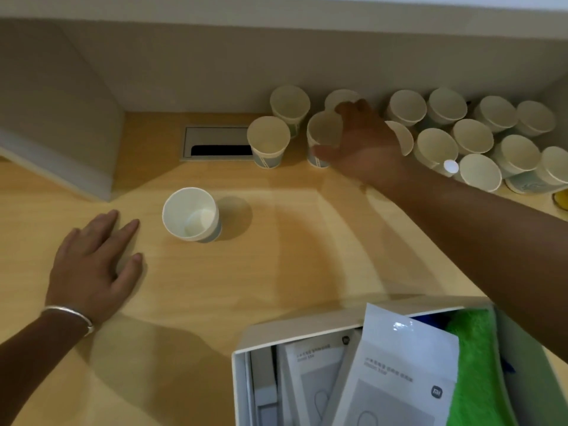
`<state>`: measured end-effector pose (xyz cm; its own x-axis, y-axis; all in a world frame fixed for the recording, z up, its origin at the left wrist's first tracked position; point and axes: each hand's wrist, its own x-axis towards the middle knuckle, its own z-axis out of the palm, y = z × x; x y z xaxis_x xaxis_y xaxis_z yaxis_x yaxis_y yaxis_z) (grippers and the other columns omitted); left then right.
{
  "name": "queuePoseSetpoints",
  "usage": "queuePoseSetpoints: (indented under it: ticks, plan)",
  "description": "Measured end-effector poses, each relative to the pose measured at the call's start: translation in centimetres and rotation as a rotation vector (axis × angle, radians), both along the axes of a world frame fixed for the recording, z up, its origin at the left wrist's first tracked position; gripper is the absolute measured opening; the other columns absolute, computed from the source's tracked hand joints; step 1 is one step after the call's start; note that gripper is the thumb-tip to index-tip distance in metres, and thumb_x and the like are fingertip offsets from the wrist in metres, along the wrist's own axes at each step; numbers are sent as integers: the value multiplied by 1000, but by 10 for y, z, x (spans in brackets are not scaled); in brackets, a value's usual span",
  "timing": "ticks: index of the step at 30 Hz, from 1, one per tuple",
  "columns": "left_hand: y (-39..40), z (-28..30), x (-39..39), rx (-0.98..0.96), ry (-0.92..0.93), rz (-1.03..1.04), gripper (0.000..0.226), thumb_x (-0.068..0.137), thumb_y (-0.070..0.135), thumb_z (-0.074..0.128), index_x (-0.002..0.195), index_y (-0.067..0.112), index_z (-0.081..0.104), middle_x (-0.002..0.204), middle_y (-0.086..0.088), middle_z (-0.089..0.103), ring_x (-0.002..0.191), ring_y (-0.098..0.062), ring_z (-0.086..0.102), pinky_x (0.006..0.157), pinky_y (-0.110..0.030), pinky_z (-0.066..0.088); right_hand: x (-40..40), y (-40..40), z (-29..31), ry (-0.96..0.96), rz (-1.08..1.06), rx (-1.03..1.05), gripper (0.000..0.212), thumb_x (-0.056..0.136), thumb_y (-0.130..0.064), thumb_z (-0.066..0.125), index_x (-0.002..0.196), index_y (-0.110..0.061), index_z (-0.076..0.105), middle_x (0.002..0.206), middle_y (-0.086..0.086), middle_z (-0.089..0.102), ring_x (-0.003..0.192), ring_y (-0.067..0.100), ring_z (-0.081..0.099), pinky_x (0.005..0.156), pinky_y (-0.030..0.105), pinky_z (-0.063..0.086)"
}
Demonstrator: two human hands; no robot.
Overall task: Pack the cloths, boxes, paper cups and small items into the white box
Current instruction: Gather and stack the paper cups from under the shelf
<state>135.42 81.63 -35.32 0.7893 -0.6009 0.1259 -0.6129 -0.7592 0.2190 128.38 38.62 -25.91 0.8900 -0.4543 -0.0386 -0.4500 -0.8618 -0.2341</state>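
Note:
Several white paper cups stand along the back of the wooden desk point(307, 256). My right hand point(365, 142) reaches among them, thumb and fingers closed around one cup point(324, 130). A separate paper cup point(190, 213) stands alone mid-desk, with my left hand point(92, 265) lying flat and spread on the desk just left of it. The white box point(301, 330) sits at the lower right, holding white product boxes point(396, 370), a green cloth point(476, 364) and something blue behind it.
A grey cable grommet point(215, 144) is set into the desk behind the lone cup. A slanted grey partition point(61, 124) rises at the left. A small white round cap point(451, 166) and a yellow object point(562, 200) lie by the right cups.

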Motion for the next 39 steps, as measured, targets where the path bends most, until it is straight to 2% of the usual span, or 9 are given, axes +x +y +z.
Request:
queuePoseSetpoints:
  ticks: [10, 13, 15, 17, 20, 25, 27, 32, 39]
  plan:
    - [-1, 8, -4, 21, 83, 39, 62, 83, 47, 43, 136, 18, 52, 146, -12, 43, 135, -30, 37, 110, -49, 23, -15, 11, -2, -60, -2, 87, 76, 75, -44, 71, 133, -7, 39, 136, 14, 34, 117, 31, 45, 89, 38, 44]
    - [-12, 38, -8, -416, 304, 216, 54, 79, 42, 55, 132, 30, 52, 136, -3, 50, 122, -20, 52, 107, -39, 36, -31, 5, 6, -89, 37, 120, 75, 71, -41, 74, 130, -8, 43, 127, 15, 43, 111, 32, 49, 85, 37, 44]
    - [-31, 65, -11, -717, 220, 265, 41, 82, 33, 59, 121, 41, 50, 121, 5, 57, 105, -3, 60, 98, -28, 47, -43, 1, 9, -74, 62, 140, 74, 69, -42, 75, 129, -11, 44, 123, 15, 49, 107, 31, 52, 82, 37, 46]
    - [-65, 93, -11, -814, 119, 251, 33, 83, 28, 61, 113, 40, 54, 106, 12, 61, 92, 3, 61, 87, -21, 51, -51, 0, 10, -55, 92, 153, 74, 69, -42, 76, 129, -14, 42, 121, 13, 52, 104, 30, 55, 80, 38, 48]
    - [-141, 120, -5, -600, 227, 205, 45, 77, 47, 65, 118, 31, 55, 105, 11, 60, 94, 1, 58, 80, -21, 48, -59, 1, 8, -27, 106, 161, 76, 70, -42, 77, 131, -17, 39, 125, 9, 52, 106, 29, 55, 79, 38, 49]
    - [-243, 120, 13, -147, 379, 184, 104, 62, 66, 74, 145, 20, 31, 143, -2, 44, 127, -22, 46, 99, -34, 42, -59, 0, 3, -11, 114, 140, 75, 72, -42, 75, 132, -16, 38, 125, 9, 50, 107, 29, 55, 80, 40, 50]
    - [-262, 112, 17, -2, 413, 206, 116, 55, 71, 74, 147, 19, 25, 146, -5, 39, 129, -26, 44, 90, -30, 39, -60, -1, 1, -18, 119, 122, 75, 72, -43, 75, 132, -16, 39, 125, 9, 51, 106, 29, 55, 80, 41, 51]
    - [-276, 99, 22, 48, 448, 162, 88, 54, 55, 83, 127, 18, 49, 123, -5, 57, 106, -25, 58, 80, -33, 50, -65, -6, -6, -45, 120, 132, 72, 72, -43, 75, 129, -16, 42, 124, 8, 51, 103, 28, 55, 76, 38, 50]
    - [-268, 120, 18, -227, 431, 227, 68, 52, 49, 80, 106, 25, 47, 91, 10, 54, 78, -11, 54, 52, -23, 38, -70, -8, -16, -104, 89, 181, 75, 70, -48, 75, 132, -23, 40, 125, 4, 54, 101, 26, 57, 68, 28, 39]
